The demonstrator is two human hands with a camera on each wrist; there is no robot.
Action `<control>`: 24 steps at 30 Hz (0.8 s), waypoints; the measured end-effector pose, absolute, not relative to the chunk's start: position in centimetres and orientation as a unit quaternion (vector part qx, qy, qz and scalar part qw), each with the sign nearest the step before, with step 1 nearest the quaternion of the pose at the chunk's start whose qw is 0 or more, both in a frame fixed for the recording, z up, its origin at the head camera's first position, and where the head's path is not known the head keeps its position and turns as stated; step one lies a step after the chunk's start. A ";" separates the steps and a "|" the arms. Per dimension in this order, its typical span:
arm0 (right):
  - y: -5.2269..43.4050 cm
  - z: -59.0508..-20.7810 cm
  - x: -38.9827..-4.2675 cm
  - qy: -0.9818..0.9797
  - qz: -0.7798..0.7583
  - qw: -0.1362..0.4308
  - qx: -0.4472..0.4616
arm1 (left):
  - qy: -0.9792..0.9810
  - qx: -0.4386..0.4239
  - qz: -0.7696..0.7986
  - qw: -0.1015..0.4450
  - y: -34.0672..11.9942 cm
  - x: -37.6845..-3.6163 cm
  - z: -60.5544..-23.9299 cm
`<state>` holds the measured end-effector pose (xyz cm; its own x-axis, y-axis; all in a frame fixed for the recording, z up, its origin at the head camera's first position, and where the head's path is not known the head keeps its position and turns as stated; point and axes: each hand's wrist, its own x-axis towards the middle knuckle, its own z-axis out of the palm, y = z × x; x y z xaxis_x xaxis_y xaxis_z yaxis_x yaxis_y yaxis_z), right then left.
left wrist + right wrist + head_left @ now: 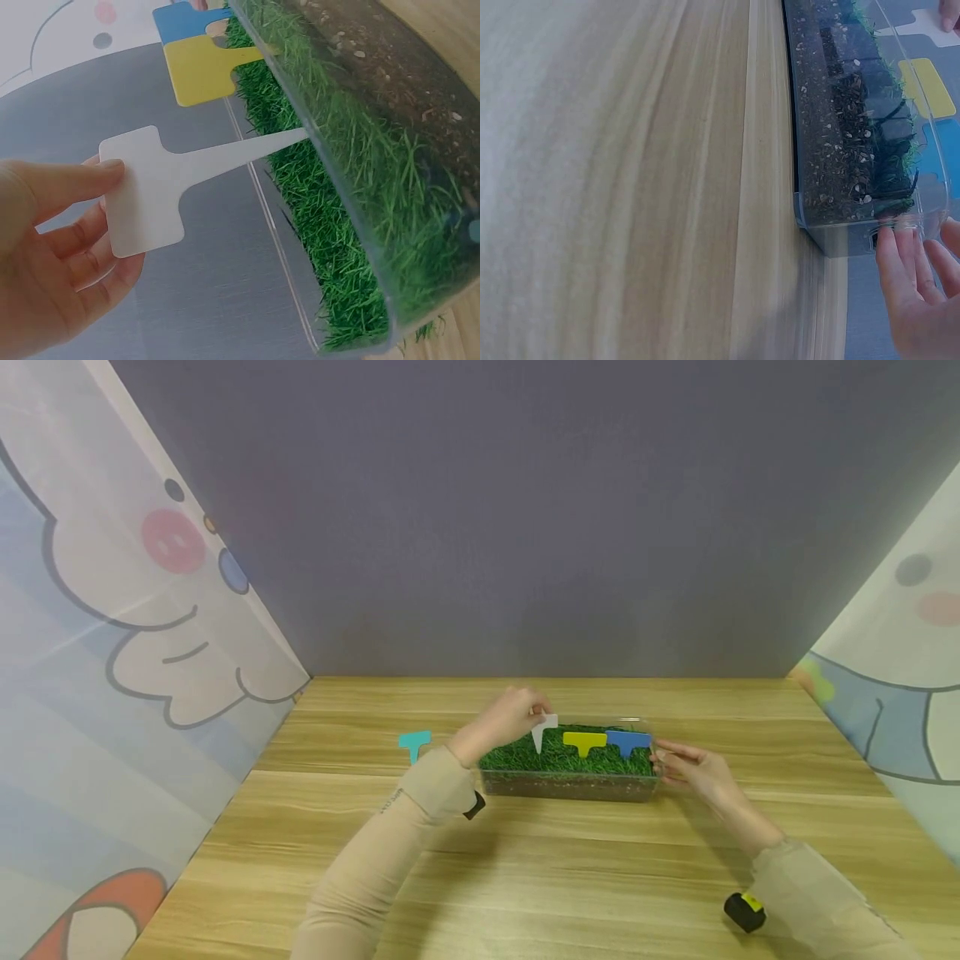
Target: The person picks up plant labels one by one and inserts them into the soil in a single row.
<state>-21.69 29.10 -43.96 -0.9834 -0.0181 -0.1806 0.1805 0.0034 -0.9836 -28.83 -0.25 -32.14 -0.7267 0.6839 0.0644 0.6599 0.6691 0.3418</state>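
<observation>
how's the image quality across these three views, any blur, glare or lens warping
Head view: even soft light, wide-lens warping at the edges, the white tag small but sharp enough. Left wrist view: tag and grass crisp, the left hand slightly soft; mild sheen on the clear box. Right wrist view: wooden table smeared by close focus, the right hand soft, soil through the box wall clearer.

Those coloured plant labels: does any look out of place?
One does: the teal label lies flat on the table, left of the clear grass tray, while yellow label and blue label stand in the grass. The left hand pinches the white label, tip at the grass.
</observation>
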 end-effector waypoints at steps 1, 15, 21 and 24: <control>29.2 -44.2 -21.8 0.703 -0.706 0.072 0.051 | 0.913 0.369 0.172 0.033 -0.2 -28.9 -32.2; 28.8 -43.3 -21.4 0.721 -0.687 0.073 0.049 | 0.915 0.367 0.161 0.043 0.0 -28.9 -33.3; 28.1 -41.9 -20.6 0.731 -0.678 0.066 0.038 | 0.919 0.362 0.152 0.044 0.1 -28.8 -33.7; 28.3 -42.1 -20.7 0.714 -0.695 0.067 0.038 | 0.918 0.361 0.154 0.049 0.1 -28.8 -33.9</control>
<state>-20.69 28.26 -42.12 -0.9881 -0.0382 -0.1487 0.1476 0.0297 -0.9886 -28.83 0.14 -33.92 -0.7340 0.6788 0.0220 0.6488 0.6913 0.3182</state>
